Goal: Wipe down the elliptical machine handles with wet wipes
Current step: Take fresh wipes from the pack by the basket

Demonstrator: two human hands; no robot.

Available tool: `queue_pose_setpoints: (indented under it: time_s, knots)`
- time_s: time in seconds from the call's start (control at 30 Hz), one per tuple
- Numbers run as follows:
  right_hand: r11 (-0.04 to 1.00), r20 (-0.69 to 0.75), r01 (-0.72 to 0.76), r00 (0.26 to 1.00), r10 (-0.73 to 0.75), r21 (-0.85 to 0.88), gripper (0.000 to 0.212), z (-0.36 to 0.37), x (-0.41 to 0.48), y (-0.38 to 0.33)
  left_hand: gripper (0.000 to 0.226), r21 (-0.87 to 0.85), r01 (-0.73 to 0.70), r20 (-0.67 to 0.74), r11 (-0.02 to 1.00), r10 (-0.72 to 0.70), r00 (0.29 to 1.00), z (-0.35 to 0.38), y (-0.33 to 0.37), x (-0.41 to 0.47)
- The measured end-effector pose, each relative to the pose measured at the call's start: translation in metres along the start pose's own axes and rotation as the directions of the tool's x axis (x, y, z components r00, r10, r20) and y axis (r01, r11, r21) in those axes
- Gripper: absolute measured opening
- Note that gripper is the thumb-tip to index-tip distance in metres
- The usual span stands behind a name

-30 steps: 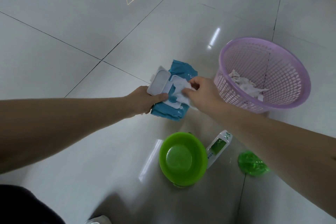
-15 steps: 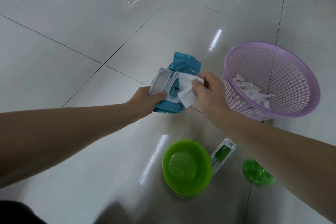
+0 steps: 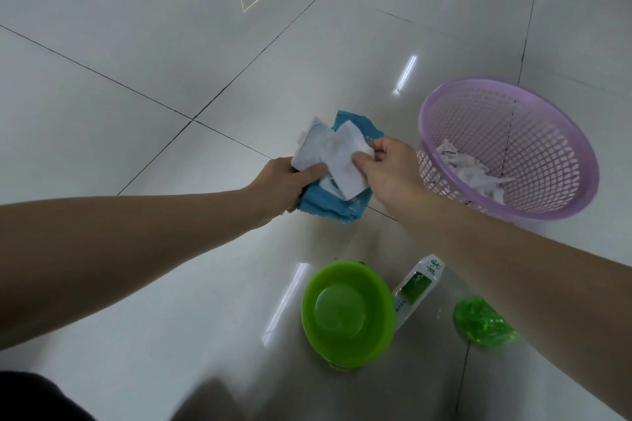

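The right hand (image 3: pixel 386 174), at mid-frame, pinches one white wet wipe (image 3: pixel 342 161) between thumb and forefinger at the sheet's right edge. The sheet is spread flat, and its lower end lies over the opening of the pack; whether it is fully out cannot be told. The left hand (image 3: pixel 277 184), just left of it, grips the single blue wipe pack (image 3: pixel 325 205) from the side, with fingers curled underneath and the thumb pressed on top by the hinge. The pack's white flip lid (image 3: pixel 309 150) stands open, tilted toward the upper left.

Both are held above a glossy pale tiled floor (image 3: pixel 136 27). To the right of the hands stands one purple mesh basket (image 3: pixel 533 133), with a heap of crumpled white wipes (image 3: pixel 468 171) in its bottom; their number cannot be counted.

In the lower centre of the frame sits one bright green bowl (image 3: pixel 345 313), open side up. One white and green packet (image 3: pixel 415 287) lies just to the right of it. Further right, one green textured object (image 3: pixel 482 321) is partly hidden by the right forearm.
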State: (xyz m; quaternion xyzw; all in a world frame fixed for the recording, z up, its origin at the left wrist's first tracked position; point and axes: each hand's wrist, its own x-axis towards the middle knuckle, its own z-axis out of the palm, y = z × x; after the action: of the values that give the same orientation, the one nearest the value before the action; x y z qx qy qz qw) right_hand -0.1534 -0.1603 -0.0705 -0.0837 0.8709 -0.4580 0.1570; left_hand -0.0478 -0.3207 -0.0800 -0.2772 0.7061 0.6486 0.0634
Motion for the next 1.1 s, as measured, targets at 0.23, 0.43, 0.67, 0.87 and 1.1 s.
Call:
queue_pose_setpoints:
  time_s: [0.23,0.43,0.67,0.87,1.1]
  knots:
    - [0.994,0.044,0.040,0.998,-0.035,-0.099,0.022,-0.001,-0.005,0.003,0.031,0.041,-0.014,-0.045,0.999,0.016,0.999,0.008,0.005,-0.004]
    - [0.989,-0.005,0.096,0.995,-0.097,-0.110,0.007,-0.006,-0.010,0.007,0.023,0.037,0.000,-0.076,0.999,0.003,0.997,0.006,0.001,-0.002]
    - [0.982,-0.019,0.136,0.990,-0.140,-0.128,0.003,-0.009,-0.012,0.006,0.027,0.056,-0.014,-0.061,0.998,0.018,0.998,0.004,-0.005,-0.004]
    - [0.971,-0.043,0.200,0.977,-0.207,-0.134,0.006,-0.008,-0.013,0.001,0.033,0.085,0.008,-0.058,0.996,-0.003,0.998,0.003,-0.009,-0.002]
    - [0.886,-0.010,0.416,0.904,-0.427,-0.207,0.009,-0.004,-0.024,-0.003,0.039,0.089,0.055,-0.064,0.995,-0.050,0.997,0.002,-0.012,0.002]
